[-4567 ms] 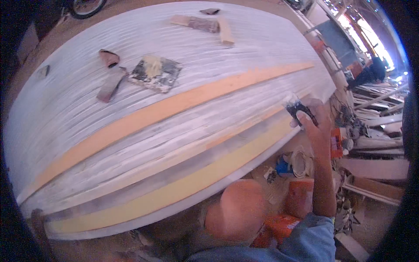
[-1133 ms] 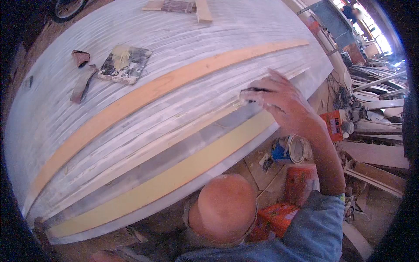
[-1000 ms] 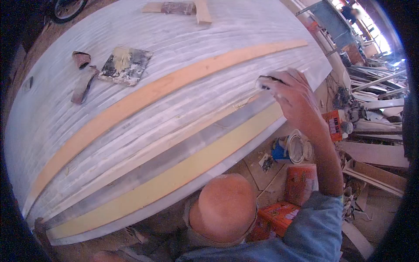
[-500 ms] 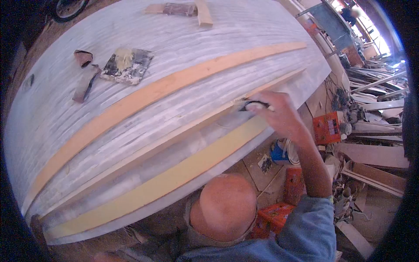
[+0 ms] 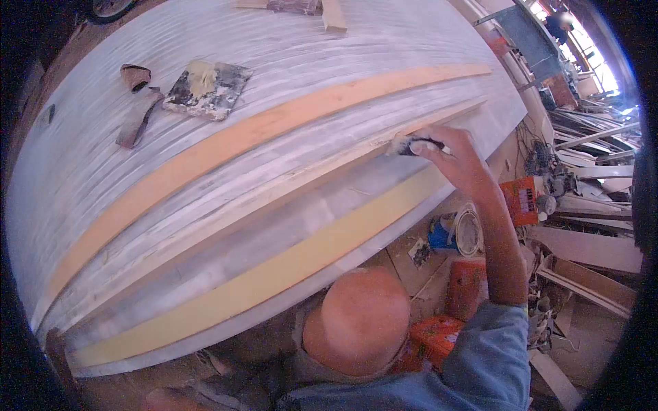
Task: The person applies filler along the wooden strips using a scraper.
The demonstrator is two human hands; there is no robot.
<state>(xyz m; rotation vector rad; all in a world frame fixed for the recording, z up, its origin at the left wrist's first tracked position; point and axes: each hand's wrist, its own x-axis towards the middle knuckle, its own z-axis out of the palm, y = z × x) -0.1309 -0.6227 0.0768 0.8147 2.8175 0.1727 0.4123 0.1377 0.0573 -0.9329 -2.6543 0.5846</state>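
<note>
My right hand (image 5: 452, 154) is closed around a putty knife (image 5: 417, 146), whose dark part shows between thumb and fingers. Pale filler clings to its tip, which meets the narrow raised wooden strip (image 5: 301, 178) along the grey-white, curved, hull-like surface (image 5: 288, 222). At the bottom edge a blurred skin-coloured shape (image 5: 175, 399) seems to be my left hand; its fingers cannot be made out. Farther up the surface lies a dark square board (image 5: 229, 92) bearing a heap of cream filler (image 5: 203, 77). Beside it rest two curled pieces of sandpaper (image 5: 139, 122).
A wide orange-toned strip (image 5: 260, 123) and a yellowish band (image 5: 301, 257) run along the curved surface. Wood pieces (image 5: 334, 15) lie at the top. On the floor at right are a blue bucket (image 5: 442, 233), orange crates (image 5: 519, 200) and piled boards (image 5: 589, 246). A person (image 5: 558, 26) is in the background.
My right hand has moved up and slightly right with the putty knife, along the raised strip. The whole view has shifted a little. The board of filler and the sandpaper stay on the surface.
</note>
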